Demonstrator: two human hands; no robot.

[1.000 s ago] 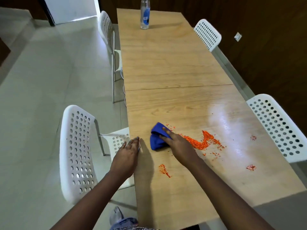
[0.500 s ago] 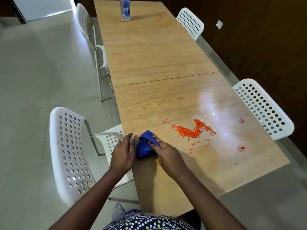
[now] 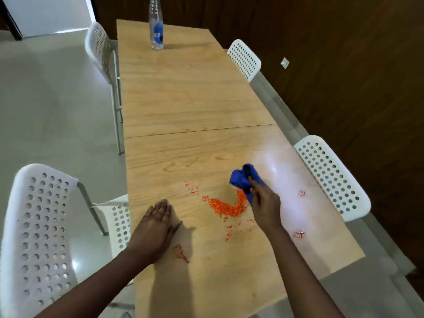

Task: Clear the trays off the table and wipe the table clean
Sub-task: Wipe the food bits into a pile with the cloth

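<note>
Crumpled blue cloth (image 3: 244, 181) moved past the gritty orange crumbs (image 3: 226, 206), right hand (image 3: 266, 204) pinching it.

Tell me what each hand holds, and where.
The right hand grips the bunched blue cloth at its near end. The left hand holds nothing.

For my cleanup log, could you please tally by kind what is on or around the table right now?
White chairs: 4, near left, far left, far right, near right
Bottles: 1, clear bottle
Cloths: 1, blue cloth, gripped by the right hand
Main orange crumb piles: 1, orange pile, plus scattered specks
Trays: 0
Total: 7
</note>
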